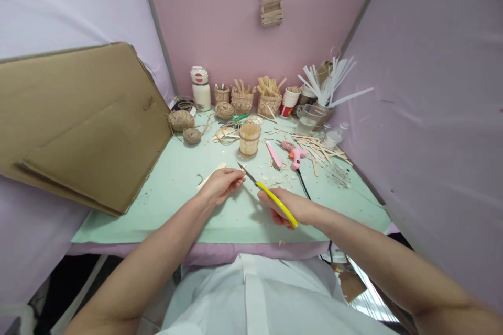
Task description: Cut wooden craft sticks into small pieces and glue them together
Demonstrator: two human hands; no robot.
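My left hand (223,186) is closed in a pinch over the table, its thumb and fingertips pressed on a small pale piece (243,169), mostly hidden. My right hand (291,205) is wrapped around yellow-handled scissors (277,203). Their dark blades point up and left, with the tips beside my left fingertips. Under and behind my left hand lies a pale flat wooden stick (207,177). Just beyond both hands stands a small round wooden cup (249,140) with bands around it.
A pink glue gun (297,156) with a black cord and a pink cutter (273,155) lie right of the cup. Loose sticks (320,147) are scattered farther right. Twine balls (181,121), stick-filled baskets (269,106) and a white bottle (201,95) stand behind. Cardboard (94,131) leans at left.
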